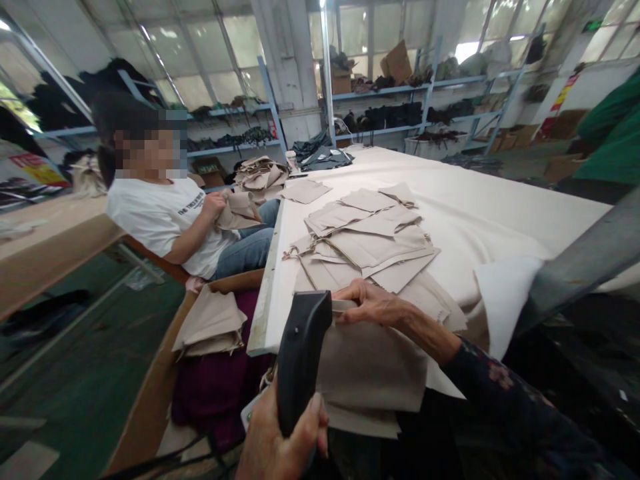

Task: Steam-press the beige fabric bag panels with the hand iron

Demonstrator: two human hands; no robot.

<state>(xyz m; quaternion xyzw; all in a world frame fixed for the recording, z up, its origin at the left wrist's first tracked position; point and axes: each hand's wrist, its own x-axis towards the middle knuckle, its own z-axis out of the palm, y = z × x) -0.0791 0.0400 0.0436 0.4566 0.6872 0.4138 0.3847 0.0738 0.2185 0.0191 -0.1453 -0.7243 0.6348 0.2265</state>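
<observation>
Many flat beige fabric pieces (370,243) lie in a loose, overlapping heap on the bench (505,207), their corners squared or pointed, the cloth matte and smooth, with thin cord-like ends showing at some edges. Pale cloth covers the bench top, lightly wrinkled, with one white flap folded up near the right forearm.

The left hand (285,433) comes up from the bottom and wraps around the lower part of a black hand tool (303,360), its thumb along the right side. The right hand (370,303) reaches in from the right out of a dark floral sleeve (505,387), its forearm slanting down to the wrist's right; thumb and fingers pinch the edge of a beige fabric panel (373,367).

That panel hangs in front of the near end of the bench, broad and softly curved, its pinched edge right beside the tool's head. The tool looks hard and smooth, narrow at the grip and wider at its blunt, squared top, and stands tilted between the hands.

Left of the bench, a cardboard box (145,387) holds purple cloth (215,393) with folded beige pieces (213,320) on top. Beyond it a seated person (165,213) in a white T-shirt handles more beige fabric (239,210).
</observation>
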